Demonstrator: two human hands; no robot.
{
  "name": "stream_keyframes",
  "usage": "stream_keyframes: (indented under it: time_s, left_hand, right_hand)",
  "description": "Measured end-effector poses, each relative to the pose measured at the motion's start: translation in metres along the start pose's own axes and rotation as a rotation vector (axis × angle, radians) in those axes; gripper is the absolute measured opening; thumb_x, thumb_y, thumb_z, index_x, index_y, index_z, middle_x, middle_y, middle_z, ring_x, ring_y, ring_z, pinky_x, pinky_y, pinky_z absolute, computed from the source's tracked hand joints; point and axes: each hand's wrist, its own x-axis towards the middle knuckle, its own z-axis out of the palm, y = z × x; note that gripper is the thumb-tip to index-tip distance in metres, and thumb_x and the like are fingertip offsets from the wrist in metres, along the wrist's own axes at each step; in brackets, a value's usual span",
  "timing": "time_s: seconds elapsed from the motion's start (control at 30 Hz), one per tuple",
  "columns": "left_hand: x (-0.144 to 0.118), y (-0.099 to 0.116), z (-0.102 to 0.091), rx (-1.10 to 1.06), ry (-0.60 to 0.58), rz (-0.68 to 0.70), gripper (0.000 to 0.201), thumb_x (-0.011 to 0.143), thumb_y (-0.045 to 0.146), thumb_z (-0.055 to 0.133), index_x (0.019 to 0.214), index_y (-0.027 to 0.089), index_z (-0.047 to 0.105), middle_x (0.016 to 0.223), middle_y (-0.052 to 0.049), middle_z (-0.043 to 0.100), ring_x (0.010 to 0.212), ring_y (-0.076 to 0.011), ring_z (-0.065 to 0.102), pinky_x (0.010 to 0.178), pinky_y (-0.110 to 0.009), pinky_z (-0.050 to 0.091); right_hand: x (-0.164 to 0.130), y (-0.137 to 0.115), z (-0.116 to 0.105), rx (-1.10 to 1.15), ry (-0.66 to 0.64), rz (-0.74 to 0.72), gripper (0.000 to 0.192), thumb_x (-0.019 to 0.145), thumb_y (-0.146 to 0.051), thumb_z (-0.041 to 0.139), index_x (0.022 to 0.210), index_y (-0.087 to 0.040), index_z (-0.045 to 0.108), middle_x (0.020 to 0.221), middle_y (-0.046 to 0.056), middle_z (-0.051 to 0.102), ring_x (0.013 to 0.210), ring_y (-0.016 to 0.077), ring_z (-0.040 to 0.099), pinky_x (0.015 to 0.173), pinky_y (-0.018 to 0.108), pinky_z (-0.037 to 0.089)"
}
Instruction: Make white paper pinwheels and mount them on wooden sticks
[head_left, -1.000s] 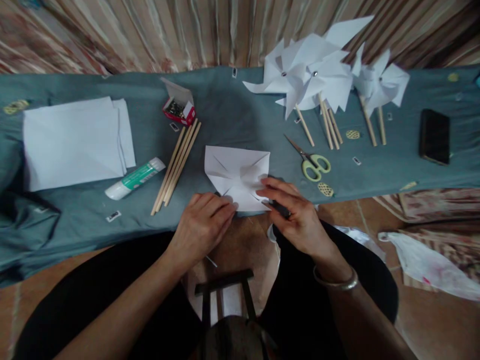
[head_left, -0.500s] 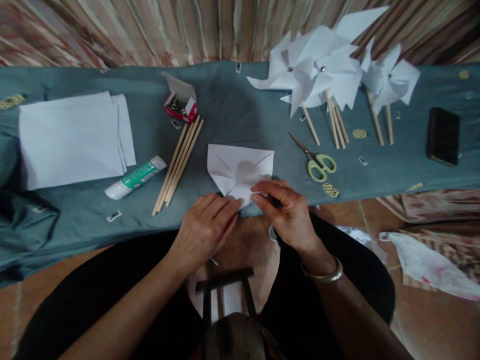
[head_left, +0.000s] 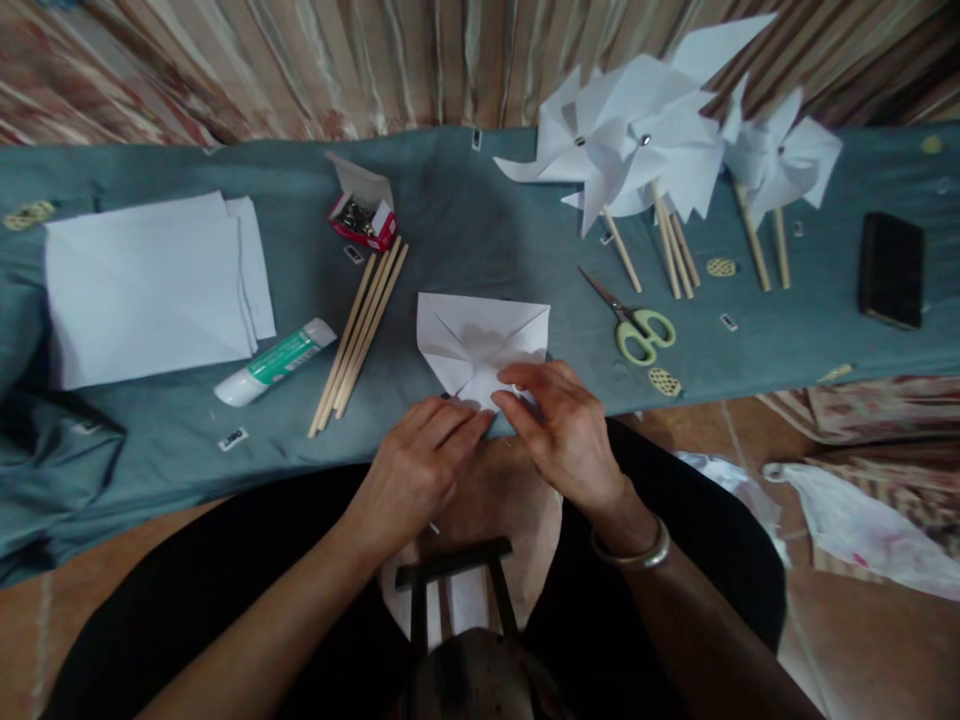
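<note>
A white paper square (head_left: pixel 480 335) with diagonal cuts lies at the near edge of the table's teal cloth (head_left: pixel 465 215). My left hand (head_left: pixel 420 460) rests its fingertips on the paper's near corner and holds it down. Just to the right, my right hand (head_left: pixel 559 430) pinches a flap of the same paper and bends it toward the middle. The two hands almost touch. A metal bangle sits on my right wrist.
Left of the paper lie several wooden sticks (head_left: pixel 360 325), a glue stick (head_left: pixel 274 360), a paper stack (head_left: pixel 150 280) and a red pin box (head_left: pixel 362 215). To the right are scissors (head_left: pixel 634 325), finished pinwheels (head_left: pixel 637 150) and a black phone (head_left: pixel 890 268). A plastic bag (head_left: pixel 862 520) lies on the floor.
My right hand has moved left along the paper's near edge and folded a flap inward. The dark object seen in it a second ago no longer shows. My left hand barely moved.
</note>
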Motion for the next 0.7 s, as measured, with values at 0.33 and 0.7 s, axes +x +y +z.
stream_keyframes:
  time_s: [0.33,0.7]
  left_hand:
    - [0.0031,0.0023,-0.0005,0.003,-0.014,-0.001,0.027,0.091,0.006,0.057,0.118,0.009,0.058,0.099,-0.011,0.068,0.09,-0.0213,0.061,0.077,-0.037,0.06]
    - [0.0048,0.0037,-0.0018,0.0,0.001,0.01,0.026,0.088,0.004,0.059,0.115,0.007,0.059,0.097,-0.011,0.068,0.088,-0.0216,0.062,0.074,-0.035,0.06]
  right_hand:
    - [-0.0022,-0.0007,0.0029,-0.04,0.011,-0.07,0.019,0.096,-0.021,0.055,0.104,-0.015,0.072,0.107,0.01,0.073,0.098,0.0225,0.064,0.09,0.038,0.055]
    - [-0.0026,-0.0009,0.0042,-0.012,-0.054,-0.05,0.023,0.097,-0.021,0.05,0.103,-0.022,0.073,0.106,0.006,0.072,0.099,0.0224,0.064,0.091,0.041,0.053]
